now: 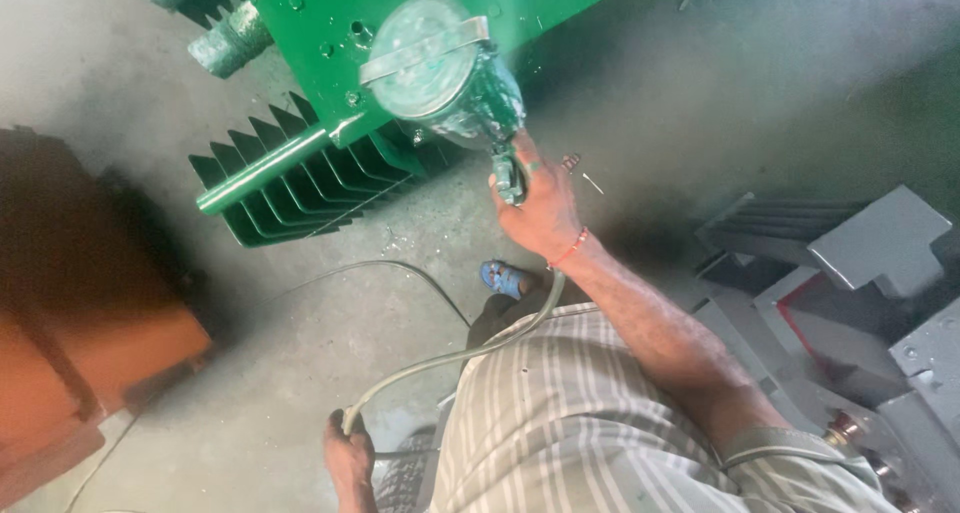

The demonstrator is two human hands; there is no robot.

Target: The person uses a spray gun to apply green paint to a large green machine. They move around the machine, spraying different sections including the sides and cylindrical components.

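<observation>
Right hand [540, 205] grips a paint-crusted spray gun [450, 73] over a green finned tank [300, 178]. Left hand [348, 453] clenches the hose [450, 358] low beside the leg. The slack hose could probably snag the sandalled foot [503, 278], jerking the spray.

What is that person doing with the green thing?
The person is holding a paint spray gun, splattered green, in the right hand, pointed toward a green metal box with cooling fins on the floor. The left hand grips the grey hose that runs up to the gun. Grey metal boxes sit on the right and an orange one on the left. A blue sandal shows below.
</observation>
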